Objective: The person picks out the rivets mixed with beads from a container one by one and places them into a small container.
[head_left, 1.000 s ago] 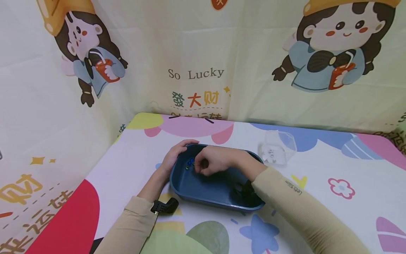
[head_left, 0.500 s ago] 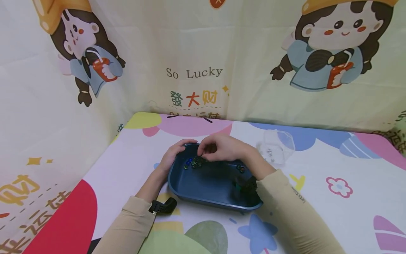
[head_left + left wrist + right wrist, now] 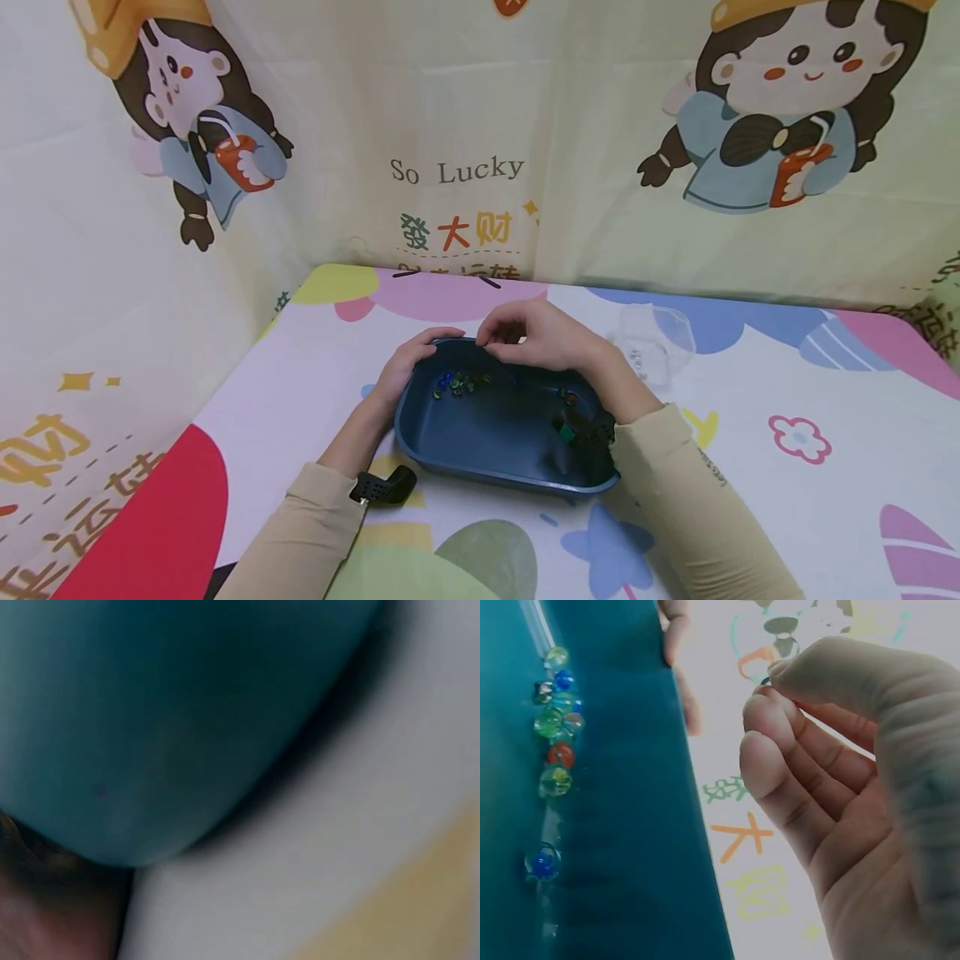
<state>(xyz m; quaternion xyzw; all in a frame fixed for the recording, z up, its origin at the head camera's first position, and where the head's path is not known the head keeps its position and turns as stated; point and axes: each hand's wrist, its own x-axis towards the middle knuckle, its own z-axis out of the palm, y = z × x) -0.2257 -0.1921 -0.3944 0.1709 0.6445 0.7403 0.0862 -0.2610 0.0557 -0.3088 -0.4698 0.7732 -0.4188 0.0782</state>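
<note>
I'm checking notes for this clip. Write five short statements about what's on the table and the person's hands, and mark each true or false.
1. The left hand holds the tray at its left end. True.
2. The right hand rests flat on the tray's floor. False: it is raised by the far rim, fingers curled.
3. Several marbles lie grouped inside the tray. True.
4. The clear box stands inside the tray. False: it is outside, on the table to the tray's right.
5. In the right wrist view, a blue marble lies apart from the group. True.
</note>
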